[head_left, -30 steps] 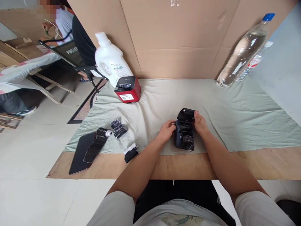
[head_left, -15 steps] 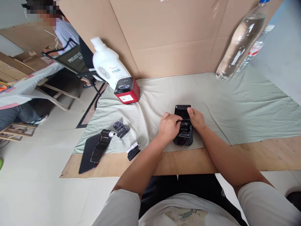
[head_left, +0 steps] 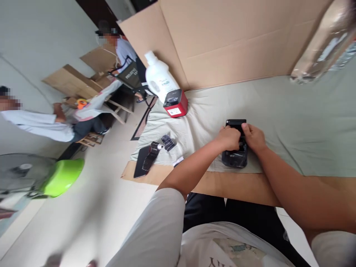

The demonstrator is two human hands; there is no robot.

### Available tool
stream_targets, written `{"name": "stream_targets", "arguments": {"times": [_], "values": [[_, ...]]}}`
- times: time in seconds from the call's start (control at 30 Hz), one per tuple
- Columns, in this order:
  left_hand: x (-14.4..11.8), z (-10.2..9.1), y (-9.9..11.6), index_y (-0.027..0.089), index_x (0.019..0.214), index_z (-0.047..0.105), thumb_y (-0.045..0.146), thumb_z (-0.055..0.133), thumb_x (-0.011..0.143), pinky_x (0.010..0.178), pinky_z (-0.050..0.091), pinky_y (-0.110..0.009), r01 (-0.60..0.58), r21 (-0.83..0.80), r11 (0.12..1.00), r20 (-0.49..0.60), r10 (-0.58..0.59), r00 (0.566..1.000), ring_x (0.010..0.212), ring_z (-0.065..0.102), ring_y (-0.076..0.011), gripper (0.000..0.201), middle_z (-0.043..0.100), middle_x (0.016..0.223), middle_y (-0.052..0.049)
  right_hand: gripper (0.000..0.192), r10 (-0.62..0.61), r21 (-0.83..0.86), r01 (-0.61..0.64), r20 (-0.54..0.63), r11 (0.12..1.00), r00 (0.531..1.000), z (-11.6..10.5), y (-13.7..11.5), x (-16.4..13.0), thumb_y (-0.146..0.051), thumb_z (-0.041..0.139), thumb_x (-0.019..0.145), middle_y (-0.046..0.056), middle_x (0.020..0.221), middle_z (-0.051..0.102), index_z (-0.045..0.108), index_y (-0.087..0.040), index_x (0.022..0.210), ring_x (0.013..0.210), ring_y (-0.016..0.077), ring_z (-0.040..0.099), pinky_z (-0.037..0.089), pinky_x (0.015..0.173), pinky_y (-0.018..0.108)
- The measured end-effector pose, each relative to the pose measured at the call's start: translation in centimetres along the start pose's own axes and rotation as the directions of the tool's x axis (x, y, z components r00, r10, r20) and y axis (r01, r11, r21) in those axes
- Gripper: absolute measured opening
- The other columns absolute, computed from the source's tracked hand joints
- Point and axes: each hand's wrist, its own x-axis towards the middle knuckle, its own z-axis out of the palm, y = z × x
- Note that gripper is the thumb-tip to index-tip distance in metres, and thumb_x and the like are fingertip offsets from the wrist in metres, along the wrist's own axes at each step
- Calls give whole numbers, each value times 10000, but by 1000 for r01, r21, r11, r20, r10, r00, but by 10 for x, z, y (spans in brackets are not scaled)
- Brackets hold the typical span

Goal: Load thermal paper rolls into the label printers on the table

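Right now both hands grip the small black printer (head_left: 235, 157), which sits on the green cloth (head_left: 292, 122) near the bench (head_left: 244, 185) edge. Left hand (head_left: 229, 138) presses on its top — right hand (head_left: 254, 138) holds the side, likely so it can't slide. A red printer (head_left: 175, 105) stands well apart.

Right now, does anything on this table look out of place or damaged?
Nothing looks damaged. Both hands, left hand and right hand, grip the black device on the cloth. Black parts lie scattered at the cloth's left edge, near a red device.
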Motion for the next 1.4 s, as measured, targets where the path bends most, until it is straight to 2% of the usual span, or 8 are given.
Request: {"name": "stream_targets", "arguments": {"times": [0.1,0.3,0.53,0.73,1.0,1.13,1.27,1.4], "values": [[-6,-15,5,181,664,587,146,831,542,984,455,-475,77,-37,996,33,-75,997,990,620,-336,275,638,775,-81,914,-3,-22,3,9,1000,1000,0,1,1,-887,33,802,128,776,669,636,-200,807,724,234,543,296,607,314],[-59,-82,-16,147,874,682,185,695,702,830,515,-329,44,-588,807,75,0,997,853,657,-193,176,706,896,-51,809,-3,-22,5,69,1000,998,-8,-5,-3,-882,27,798,114,730,609,502,-232,719,701,213,466,298,620,335],[-188,-174,-109,201,812,766,248,762,563,752,512,-289,401,-265,877,80,-395,915,761,664,-201,253,720,761,-19,732,26,-59,-22,72,998,997,-9,-13,-3,-857,9,794,97,695,537,402,-247,694,670,201,386,265,613,340],[-231,-135,-154,197,1064,702,243,662,699,963,494,-348,572,244,783,-39,-582,812,1070,649,-252,370,698,1151,-73,696,36,-53,-32,69,998,997,-10,-13,-4,-845,39,776,67,673,519,380,-247,671,658,200,386,261,601,327],[-241,-99,-112,236,1351,541,126,614,733,1091,396,-543,541,410,734,-171,-521,836,1319,470,-359,632,553,1380,-128,679,25,-54,-21,77,998,997,-10,-10,-3,-831,53,790,70,690,520,389,-250,688,673,205,380,267,617,329],[-244,-92,-91,296,1427,483,133,685,684,1058,432,-534,374,349,859,-9,-396,918,1293,485,-344,787,519,1405,-111,687,23,-44,-19,86,999,996,-10,-10,-4,-833,54,804,84,706,543,398,-248,699,681,206,394,269,621,331],[-231,-81,-95,202,1103,683,151,601,813,979,504,-408,250,133,959,-170,-227,959,1079,634,-240,306,675,1118,-99,701,12,-44,-8,96,999,995,-10,-10,-4,-836,38,825,102,721,574,395,-246,696,682,207,421,274,621,336],[-211,-81,-94,180,906,717,208,584,857,854,546,-327,209,-79,975,-328,-224,918,881,691,-187,144,739,924,-65,735,-5,-31,7,86,1000,996,-7,-6,-3,-844,22,837,118,740,612,422,-243,696,692,219,482,298,617,336]]}}
